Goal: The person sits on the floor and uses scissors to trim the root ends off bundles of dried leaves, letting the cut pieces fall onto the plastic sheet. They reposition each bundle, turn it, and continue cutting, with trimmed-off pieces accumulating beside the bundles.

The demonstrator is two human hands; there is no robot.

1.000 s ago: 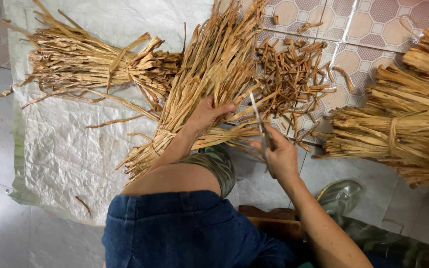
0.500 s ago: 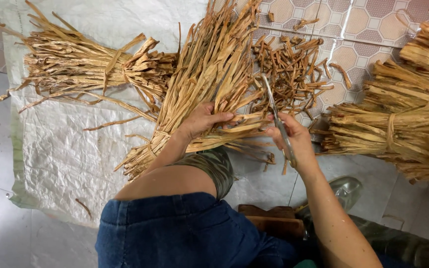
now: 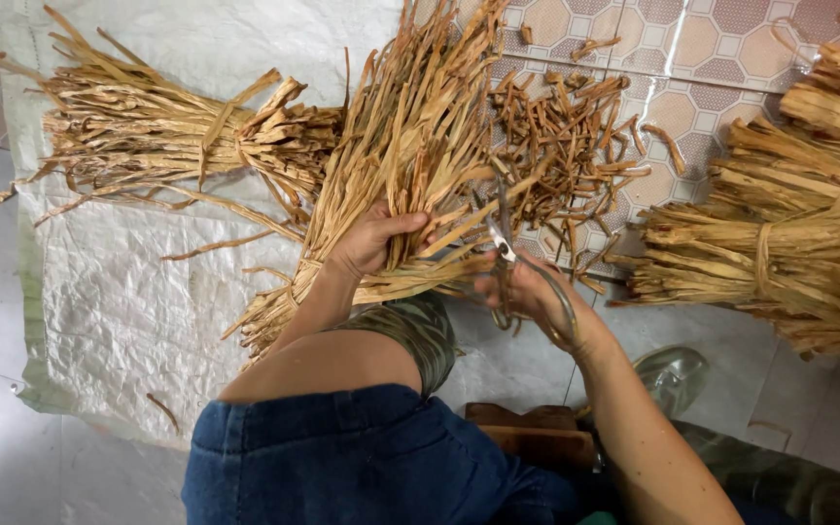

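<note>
Dry tan straw bundle (image 3: 410, 175) is clamped under the left hand (image 3: 371, 243) fingers; right hand (image 3: 527, 292), shifted leftward, grips thin metal scissors (image 3: 504, 248) beside them.

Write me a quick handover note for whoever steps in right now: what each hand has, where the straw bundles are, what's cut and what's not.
Left hand: gripping the loose tan dried-stalk bundle on the white woven plastic sheet.
Right hand: holding metal scissors, blades at that bundle's lower ends.
Done: a pile of short cut brown pieces lies on the patterned tile floor.
Elsewhere: one tied bundle at the left, more tied bundles at the right.
Left: the held bundle's ends are still uneven, and it is untied.
</note>
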